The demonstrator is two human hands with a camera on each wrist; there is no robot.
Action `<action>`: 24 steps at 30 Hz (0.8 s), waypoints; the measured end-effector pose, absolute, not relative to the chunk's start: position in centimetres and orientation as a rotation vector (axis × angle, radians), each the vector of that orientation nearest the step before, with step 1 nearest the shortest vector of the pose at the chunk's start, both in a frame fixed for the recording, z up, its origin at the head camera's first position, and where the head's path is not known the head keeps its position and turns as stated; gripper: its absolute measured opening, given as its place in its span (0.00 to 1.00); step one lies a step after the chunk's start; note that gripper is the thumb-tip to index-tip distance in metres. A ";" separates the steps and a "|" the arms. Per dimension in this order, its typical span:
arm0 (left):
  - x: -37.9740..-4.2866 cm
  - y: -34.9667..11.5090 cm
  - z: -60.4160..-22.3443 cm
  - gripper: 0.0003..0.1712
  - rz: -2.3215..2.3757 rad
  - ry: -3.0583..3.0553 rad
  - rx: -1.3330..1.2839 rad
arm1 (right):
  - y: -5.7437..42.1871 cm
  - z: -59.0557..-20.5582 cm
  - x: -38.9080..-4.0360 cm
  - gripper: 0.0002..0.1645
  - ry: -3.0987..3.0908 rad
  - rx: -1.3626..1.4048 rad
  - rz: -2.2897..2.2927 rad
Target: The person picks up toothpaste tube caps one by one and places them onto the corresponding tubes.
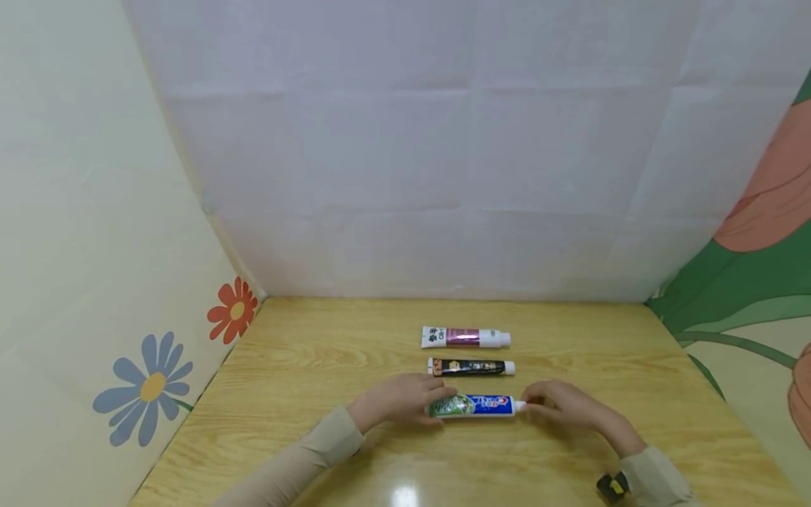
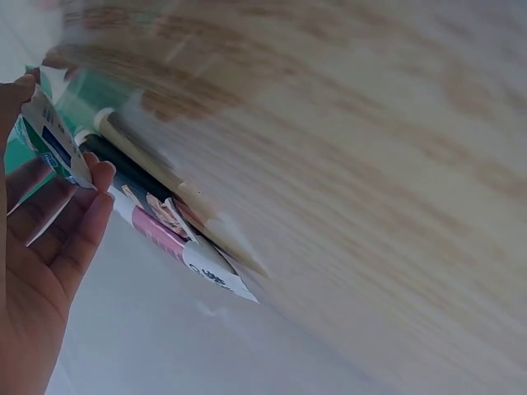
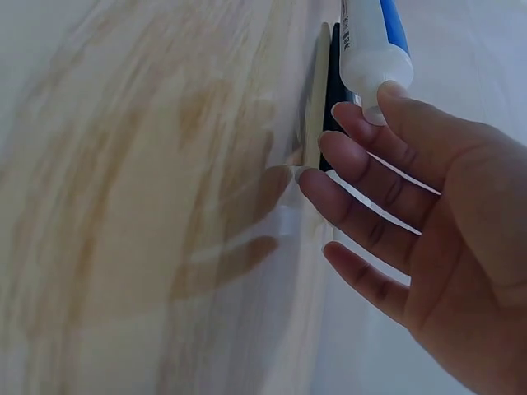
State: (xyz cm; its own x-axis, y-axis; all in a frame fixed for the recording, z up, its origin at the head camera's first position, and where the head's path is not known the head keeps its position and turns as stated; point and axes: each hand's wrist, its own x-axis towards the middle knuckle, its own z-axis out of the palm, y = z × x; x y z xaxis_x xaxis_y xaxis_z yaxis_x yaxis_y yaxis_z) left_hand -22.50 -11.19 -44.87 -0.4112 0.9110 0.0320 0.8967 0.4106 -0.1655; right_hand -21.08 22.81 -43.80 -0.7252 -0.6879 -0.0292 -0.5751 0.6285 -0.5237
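A blue and green toothpaste tube (image 1: pixel 484 405) lies crosswise between the two hands, its white cap toward the right. My left hand (image 1: pixel 408 399) grips the flat tail end; in the left wrist view the thumb and fingers pinch the crimped tail (image 2: pixel 56 140). At the other end, my right hand (image 1: pixel 564 405) pinches the white cap (image 3: pixel 373 113) between thumb and forefinger, the other fingers spread loosely. Just beyond lies a black tube (image 1: pixel 475 367) with a white cap. Behind that one rests a white and pink tube (image 1: pixel 465 338), parallel to it.
The wooden table (image 1: pixel 317 352) meets a pale cloth backdrop (image 1: pixel 443 176) at its far edge. Side walls carry painted flowers (image 1: pixel 152 387) on the left and large leaves on the right. A small black device (image 1: pixel 612 486) sits at the right wrist.
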 end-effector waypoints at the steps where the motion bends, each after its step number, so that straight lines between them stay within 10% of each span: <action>1: -22.5 -11.2 -44.9 0.37 0.185 -2.540 -1.635 | 22.8 -43.9 -21.1 0.11 2.616 -1.029 -0.732; 24: -22.3 -11.1 -45.4 0.36 0.213 -2.504 -1.668 | 22.8 -44.5 -21.0 0.11 2.606 -1.061 -0.709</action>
State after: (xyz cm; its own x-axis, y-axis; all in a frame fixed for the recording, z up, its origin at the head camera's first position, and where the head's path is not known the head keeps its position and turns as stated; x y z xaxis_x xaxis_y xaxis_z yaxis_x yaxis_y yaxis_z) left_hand -22.32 -11.10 -45.40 -0.3832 0.9233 0.0262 0.9057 0.3812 -0.1858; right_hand -21.02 22.77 -44.49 -0.7077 -0.7056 -0.0375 -0.5892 0.6186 -0.5198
